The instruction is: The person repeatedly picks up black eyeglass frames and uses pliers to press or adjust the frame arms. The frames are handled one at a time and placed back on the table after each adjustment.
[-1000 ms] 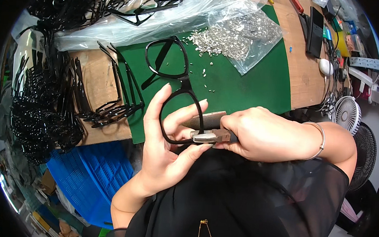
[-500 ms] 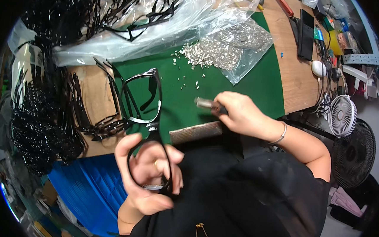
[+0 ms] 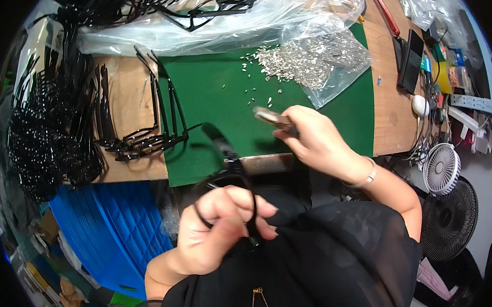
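Observation:
My left hand [image 3: 210, 236] is closed around a black eyeglass frame [image 3: 235, 167], held in front of my chest below the table's near edge. The frame is tilted and partly blurred, and the fingers hide some of it. In my right hand [image 3: 320, 144], above the green mat [image 3: 205, 89], is a worn metal hand tool with a blunt tip, which looks like pliers [image 3: 271, 117]; its handles are mostly hidden in the fist. Beyond the tool lies a heap of small silvery metal pieces [image 3: 277, 63], spilling from a clear plastic bag [image 3: 342, 61], with several loose ones nearer me.
Black eyeglass frames [image 3: 151, 142] stand at the mat's left, beside a dense stack of more frames [image 3: 55, 136]. A textured metal strip [image 3: 268, 162] lines the near edge. Phone [image 3: 411, 61], cables and small fans [image 3: 442, 168] are at right; a blue crate [image 3: 111, 235] is lower left.
My left hand has turned the eyeglass frame from face-on to tilted and drawn its fingers in around it. The right hand still holds the tool, whose tip has turned slightly. The view has shifted.

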The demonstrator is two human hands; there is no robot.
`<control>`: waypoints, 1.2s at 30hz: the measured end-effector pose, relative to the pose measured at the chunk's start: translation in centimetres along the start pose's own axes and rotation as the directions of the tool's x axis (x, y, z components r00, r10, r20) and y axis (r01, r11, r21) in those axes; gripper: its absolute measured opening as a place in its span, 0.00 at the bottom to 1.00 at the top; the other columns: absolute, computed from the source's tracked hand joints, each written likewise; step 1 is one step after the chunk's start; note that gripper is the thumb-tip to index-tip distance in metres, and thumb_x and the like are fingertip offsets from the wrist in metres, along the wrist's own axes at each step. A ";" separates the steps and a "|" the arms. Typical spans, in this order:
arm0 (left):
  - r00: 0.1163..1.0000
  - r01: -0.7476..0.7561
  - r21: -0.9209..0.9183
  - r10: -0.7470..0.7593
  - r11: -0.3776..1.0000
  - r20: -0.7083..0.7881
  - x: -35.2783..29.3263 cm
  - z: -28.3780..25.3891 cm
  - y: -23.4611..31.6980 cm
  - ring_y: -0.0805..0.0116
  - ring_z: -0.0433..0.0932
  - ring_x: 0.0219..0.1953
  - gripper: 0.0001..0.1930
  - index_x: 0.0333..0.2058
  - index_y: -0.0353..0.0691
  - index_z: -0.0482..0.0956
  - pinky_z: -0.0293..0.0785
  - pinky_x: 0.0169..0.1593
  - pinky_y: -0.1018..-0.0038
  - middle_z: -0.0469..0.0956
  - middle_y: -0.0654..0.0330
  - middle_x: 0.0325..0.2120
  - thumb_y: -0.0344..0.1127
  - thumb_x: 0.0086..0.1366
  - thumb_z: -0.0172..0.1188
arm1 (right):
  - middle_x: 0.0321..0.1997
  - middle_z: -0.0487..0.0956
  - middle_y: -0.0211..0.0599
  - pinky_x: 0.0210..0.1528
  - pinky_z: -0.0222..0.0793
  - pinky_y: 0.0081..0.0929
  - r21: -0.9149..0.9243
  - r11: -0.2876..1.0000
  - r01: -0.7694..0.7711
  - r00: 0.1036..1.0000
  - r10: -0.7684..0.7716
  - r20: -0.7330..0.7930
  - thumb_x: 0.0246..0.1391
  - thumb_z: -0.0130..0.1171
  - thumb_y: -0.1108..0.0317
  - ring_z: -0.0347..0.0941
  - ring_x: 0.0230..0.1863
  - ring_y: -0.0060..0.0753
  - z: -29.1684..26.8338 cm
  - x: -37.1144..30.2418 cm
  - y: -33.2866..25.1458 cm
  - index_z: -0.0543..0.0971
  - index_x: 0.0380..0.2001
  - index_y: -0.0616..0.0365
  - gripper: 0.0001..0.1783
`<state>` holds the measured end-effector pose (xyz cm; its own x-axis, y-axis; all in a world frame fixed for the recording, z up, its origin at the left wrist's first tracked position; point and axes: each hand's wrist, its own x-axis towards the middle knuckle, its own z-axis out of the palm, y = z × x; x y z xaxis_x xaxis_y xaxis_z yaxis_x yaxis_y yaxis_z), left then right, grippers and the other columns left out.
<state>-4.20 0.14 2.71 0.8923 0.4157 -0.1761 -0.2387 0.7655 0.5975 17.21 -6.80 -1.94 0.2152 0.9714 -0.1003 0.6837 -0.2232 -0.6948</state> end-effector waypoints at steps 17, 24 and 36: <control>0.972 -0.143 0.709 0.232 0.691 -0.030 1.3 1.7 -4.4 0.67 0.72 0.42 0.27 0.53 0.32 0.50 0.75 0.40 0.75 0.64 0.47 0.47 0.14 0.55 0.48 | 0.25 0.70 0.27 0.26 0.63 0.12 0.922 0.372 -0.111 0.956 0.293 -0.003 0.53 0.54 0.72 0.65 0.25 0.12 0.2 -2.6 -6.8 0.67 0.33 0.61 0.08; 0.997 0.025 0.716 0.031 0.698 -0.065 1.5 1.0 -2.1 0.70 0.72 0.36 0.27 0.52 0.31 0.51 0.75 0.37 0.77 0.67 0.48 0.42 0.16 0.55 0.51 | 0.26 0.69 0.27 0.30 0.64 0.16 0.919 0.111 -0.378 0.880 0.351 0.320 0.51 0.57 0.66 0.66 0.28 0.15 -1.3 -1.7 -7.3 0.67 0.34 0.60 0.12; 0.988 -0.037 0.677 0.128 0.735 -0.085 1.1 1.9 -2.4 0.73 0.76 0.27 0.25 0.51 0.30 0.54 0.73 0.31 0.80 0.73 0.55 0.32 0.20 0.56 0.53 | 0.26 0.69 0.26 0.30 0.62 0.15 0.918 0.214 -0.335 0.911 0.321 0.258 0.53 0.54 0.67 0.64 0.28 0.13 -1.4 -1.8 -7.9 0.67 0.32 0.59 0.09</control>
<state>-1.95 -2.22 2.55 0.8186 0.5505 -0.1638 0.0508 0.2147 0.9754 12.35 -6.92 4.74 0.2359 0.8347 -0.4977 -0.5654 -0.2987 -0.7688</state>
